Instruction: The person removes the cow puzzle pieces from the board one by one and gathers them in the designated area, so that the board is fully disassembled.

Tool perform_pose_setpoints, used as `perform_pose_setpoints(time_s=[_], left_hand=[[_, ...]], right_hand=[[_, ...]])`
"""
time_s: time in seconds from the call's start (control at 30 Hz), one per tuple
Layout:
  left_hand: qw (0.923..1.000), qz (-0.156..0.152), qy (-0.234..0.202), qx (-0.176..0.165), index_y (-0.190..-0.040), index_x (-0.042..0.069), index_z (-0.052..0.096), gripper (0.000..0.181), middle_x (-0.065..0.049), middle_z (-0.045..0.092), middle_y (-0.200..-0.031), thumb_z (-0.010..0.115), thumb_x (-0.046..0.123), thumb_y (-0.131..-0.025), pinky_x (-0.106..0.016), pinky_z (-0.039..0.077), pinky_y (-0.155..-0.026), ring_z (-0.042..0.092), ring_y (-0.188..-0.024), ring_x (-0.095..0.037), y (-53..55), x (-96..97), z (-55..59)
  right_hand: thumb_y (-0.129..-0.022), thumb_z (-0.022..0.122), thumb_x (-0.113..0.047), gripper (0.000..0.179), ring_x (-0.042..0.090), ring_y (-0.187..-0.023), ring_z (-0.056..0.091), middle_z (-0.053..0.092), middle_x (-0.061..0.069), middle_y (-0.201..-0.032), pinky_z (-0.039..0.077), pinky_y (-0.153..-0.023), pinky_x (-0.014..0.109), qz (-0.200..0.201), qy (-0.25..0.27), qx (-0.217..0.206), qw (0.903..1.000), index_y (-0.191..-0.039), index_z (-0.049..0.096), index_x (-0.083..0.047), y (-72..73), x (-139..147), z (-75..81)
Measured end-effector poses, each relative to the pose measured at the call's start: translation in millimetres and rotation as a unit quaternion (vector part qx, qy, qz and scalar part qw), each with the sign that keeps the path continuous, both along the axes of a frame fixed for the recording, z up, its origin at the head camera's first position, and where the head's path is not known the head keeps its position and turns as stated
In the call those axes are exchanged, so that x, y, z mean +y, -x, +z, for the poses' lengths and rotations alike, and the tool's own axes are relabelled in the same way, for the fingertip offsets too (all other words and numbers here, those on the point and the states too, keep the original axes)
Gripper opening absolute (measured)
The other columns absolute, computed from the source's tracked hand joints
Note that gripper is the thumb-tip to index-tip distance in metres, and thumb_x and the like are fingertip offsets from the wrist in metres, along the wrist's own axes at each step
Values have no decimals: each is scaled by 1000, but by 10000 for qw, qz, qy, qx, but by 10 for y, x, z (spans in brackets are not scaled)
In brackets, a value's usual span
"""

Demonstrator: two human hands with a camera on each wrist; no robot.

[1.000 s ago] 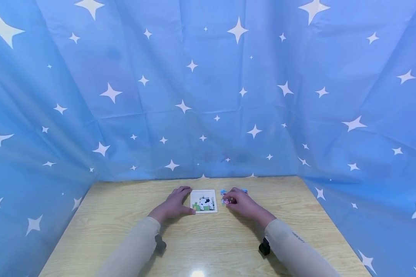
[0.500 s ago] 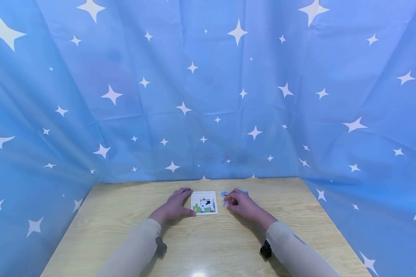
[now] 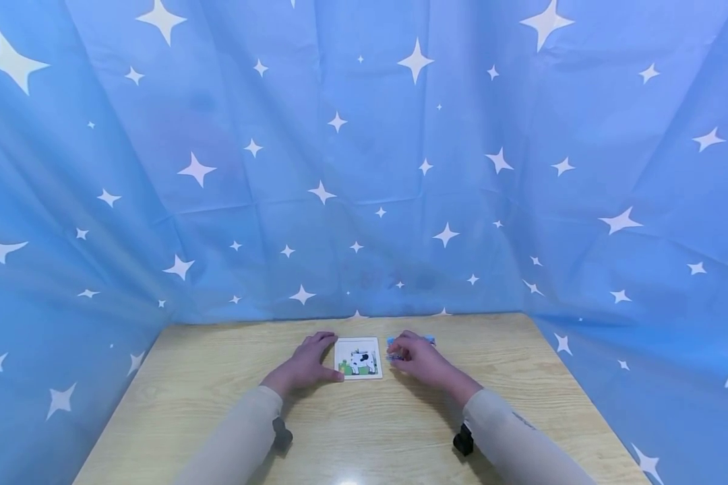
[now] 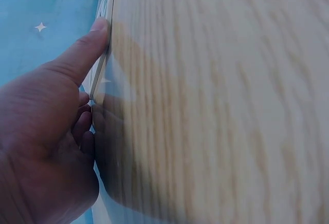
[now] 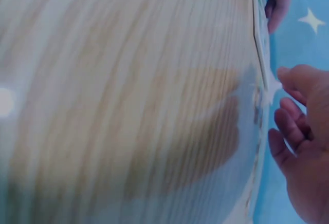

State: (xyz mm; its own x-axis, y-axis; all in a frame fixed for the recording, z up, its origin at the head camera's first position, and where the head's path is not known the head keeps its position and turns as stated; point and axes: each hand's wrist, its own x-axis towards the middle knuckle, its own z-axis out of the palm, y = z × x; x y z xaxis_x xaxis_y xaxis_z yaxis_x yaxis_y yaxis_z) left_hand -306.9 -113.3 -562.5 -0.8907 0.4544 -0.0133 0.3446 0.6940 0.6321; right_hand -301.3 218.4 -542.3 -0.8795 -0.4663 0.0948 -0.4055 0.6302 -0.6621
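My left hand (image 3: 306,362) lies at the left side of a square puzzle board (image 3: 356,345), thumb and fingers apart: the thumb touches the near-left corner, the fingers reach the far-left corner. My right hand (image 3: 421,360) is bent over small coloured pieces (image 3: 391,341) just right of the board, which it does not touch. Its thumb stands away from the lower fingers; I cannot tell whether the fingertips pinch a piece. The pieces are largely covered by this hand; blue parts show at its far side.

I find no readable brand. My right sleeve (image 3: 512,424) carries a dark marking (image 3: 524,420), too small to read.

The board lies flat and is pale-rimmed. Within the rim, the lower part shows a black-and-white cow (image 3: 362,362) over green; the upper part is plain and pale. Whether the cow is printed or made of fitted parts cannot be determined.

A black device (image 3: 282,435) sits by my left cuff, another by my right. All rests on a wood-grained table (image 3: 352,431), behind which hangs a blue curtain (image 3: 279,222) with white stars.
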Motion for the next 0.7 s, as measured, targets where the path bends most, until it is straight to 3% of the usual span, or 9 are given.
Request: perform_pose_setpoints(time_s=[0.4,0.7], left_hand=[[10000,21,35,-71,-168,7,46,98,-11,39,-174,92,48,-91,-61,29,-131,30,-162,-41,2,6,15],[9999,-35,-72,101,-166,2,46,99,-14,41,-172,93,44,-90,-63,32,-129,35,-158,-44,-12,11,15]], right_hand=[[-105,78,-16,35,14,-92,59,63,8,-117,56,-80,34,310,-374,119,9987,-136,72,-1,44,-417,70],[-104,80,-21,48,14,-94,60,61,9,-121,58,-87,37,503,-802,202,9953,-145,68,0,67,-644,46]])
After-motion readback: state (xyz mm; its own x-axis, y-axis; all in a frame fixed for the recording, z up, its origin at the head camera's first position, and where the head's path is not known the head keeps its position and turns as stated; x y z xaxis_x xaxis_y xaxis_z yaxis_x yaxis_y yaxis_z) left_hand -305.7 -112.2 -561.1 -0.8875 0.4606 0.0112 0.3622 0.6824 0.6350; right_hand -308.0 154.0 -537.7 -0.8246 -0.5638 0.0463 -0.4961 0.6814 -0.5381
